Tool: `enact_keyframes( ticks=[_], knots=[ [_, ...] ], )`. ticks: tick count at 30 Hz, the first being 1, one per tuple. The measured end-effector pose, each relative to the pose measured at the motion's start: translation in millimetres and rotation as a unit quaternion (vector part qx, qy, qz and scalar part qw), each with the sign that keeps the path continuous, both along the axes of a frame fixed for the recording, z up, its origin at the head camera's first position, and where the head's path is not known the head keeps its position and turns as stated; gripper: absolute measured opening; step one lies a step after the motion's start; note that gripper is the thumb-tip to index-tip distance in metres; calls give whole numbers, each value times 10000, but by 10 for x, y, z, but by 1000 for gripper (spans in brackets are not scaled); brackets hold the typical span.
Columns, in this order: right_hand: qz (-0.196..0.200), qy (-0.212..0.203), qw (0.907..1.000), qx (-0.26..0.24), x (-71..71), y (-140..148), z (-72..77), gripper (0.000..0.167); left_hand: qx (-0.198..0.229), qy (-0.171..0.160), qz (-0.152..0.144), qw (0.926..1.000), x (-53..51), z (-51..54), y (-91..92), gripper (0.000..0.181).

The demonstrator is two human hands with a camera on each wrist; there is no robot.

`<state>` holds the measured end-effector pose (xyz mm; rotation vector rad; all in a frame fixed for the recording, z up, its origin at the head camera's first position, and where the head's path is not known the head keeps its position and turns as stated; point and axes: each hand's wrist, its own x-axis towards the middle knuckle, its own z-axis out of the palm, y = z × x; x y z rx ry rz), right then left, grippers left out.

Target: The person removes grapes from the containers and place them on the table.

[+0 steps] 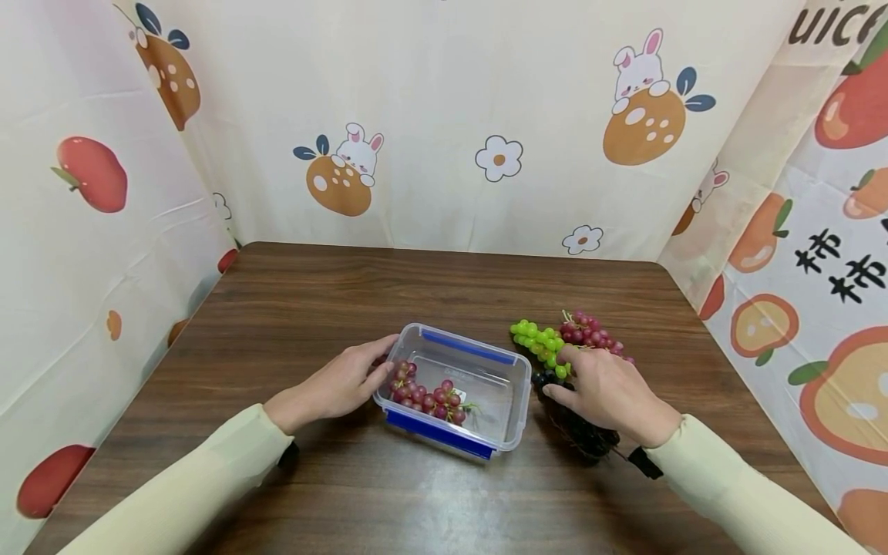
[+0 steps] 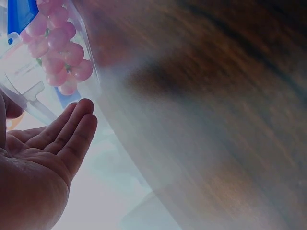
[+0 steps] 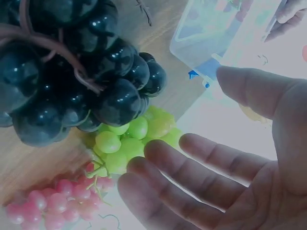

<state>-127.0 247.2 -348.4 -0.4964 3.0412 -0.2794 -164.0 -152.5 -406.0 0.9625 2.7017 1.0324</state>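
Observation:
A clear plastic container with blue latches sits mid-table, with a bunch of red grapes inside at its left. My left hand touches the container's left end. In the left wrist view its fingers look fairly straight beside the clear wall. Over on the right, my right hand is above the grape bunches, its fingertips near the green grapes. The right wrist view shows its thumb and fingers spread apart, holding nothing. Black grapes lie partly hidden beneath this hand.
Another bunch of red grapes lies behind the right hand, beside the green one. The brown wooden table meets printed cloth hangings at the back and both sides.

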Motion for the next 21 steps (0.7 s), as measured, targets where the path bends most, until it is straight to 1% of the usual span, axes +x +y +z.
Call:
enact_keyframes(
  ticks=[3,6,15,21],
  knots=[
    [-55,95,9999,-59,-1,-13,15,46,-9,-21,13,10000,-1,0,2,53],
    [-35,273,9995,-140,-3,-28,29,43,-25,-34,24,10000,-4,0,2,53],
    [205,794,9954,-488,-10,-93,28,34,-48,-138,82,9999,5,29,9,53],
    [368,927,9926,-693,-17,-150,26,29,-58,-187,101,9998,7,27,8,53]
  ],
)
